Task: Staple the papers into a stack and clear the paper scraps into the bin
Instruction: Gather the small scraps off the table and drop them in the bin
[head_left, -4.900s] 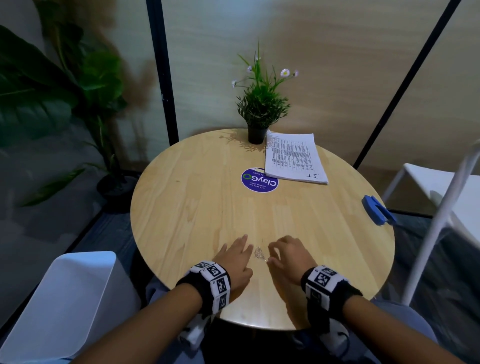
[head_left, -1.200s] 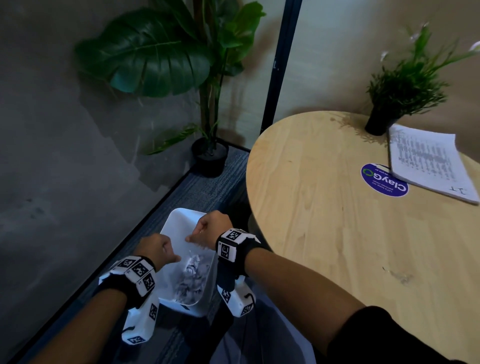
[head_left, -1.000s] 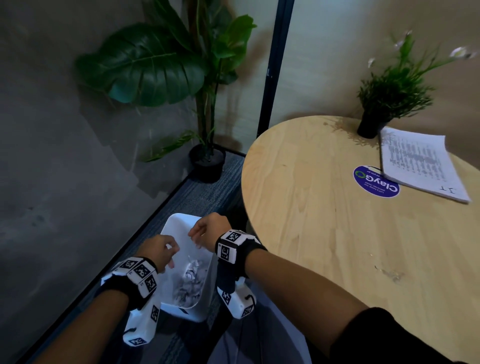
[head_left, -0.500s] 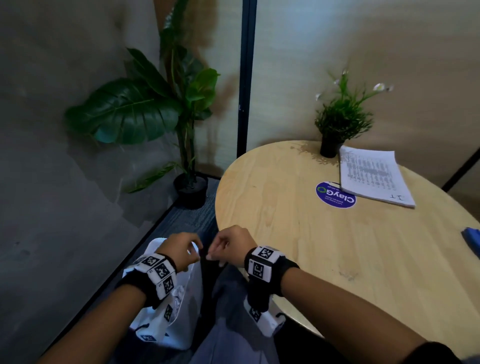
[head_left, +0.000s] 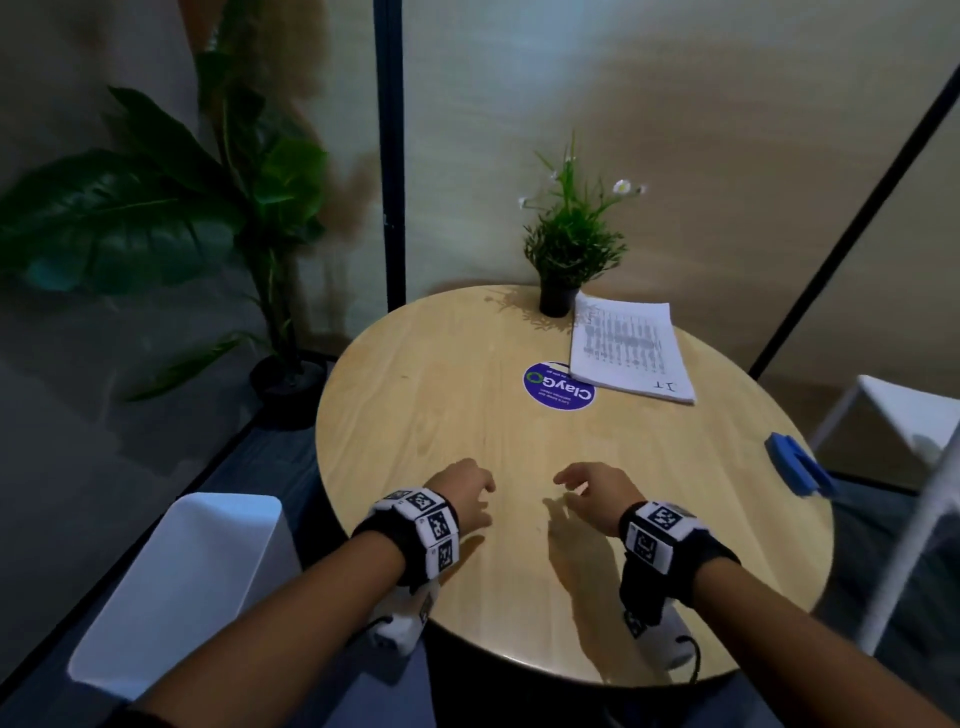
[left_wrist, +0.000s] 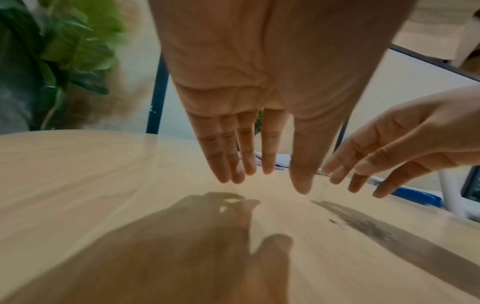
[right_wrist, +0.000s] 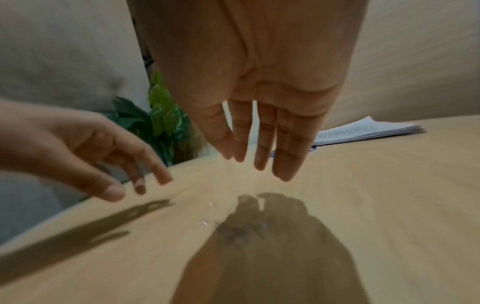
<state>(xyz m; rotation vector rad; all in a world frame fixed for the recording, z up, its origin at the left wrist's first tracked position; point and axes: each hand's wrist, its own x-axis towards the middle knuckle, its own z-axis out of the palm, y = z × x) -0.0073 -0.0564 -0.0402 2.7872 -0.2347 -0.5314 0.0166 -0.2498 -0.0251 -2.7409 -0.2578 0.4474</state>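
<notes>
While hovering side by side just above the near part of the round tabletop (head_left: 426, 415), left hand (head_left: 462, 499) and right hand (head_left: 597, 493): both palm-down, fingers loosely extended and spread, holding nothing, not touching the wood, shadows cast beneath. Between and just ahead of the fingertips (right_wrist: 283, 174), a few tiny glinting scraps (right_wrist: 205, 222), too small to identify. Well beyond the right hand, at the far side, stapled papers (head_left: 628, 353) lying flat, one corner overlapping a round blue sticker (head_left: 558, 389), just beside a small potted plant (head_left: 563, 260). Off to the right of the right hand, near the rim, blue stapler (head_left: 795, 467). Left of and below the left hand, on the floor, white bin (head_left: 182, 587), contents hidden.
</notes>
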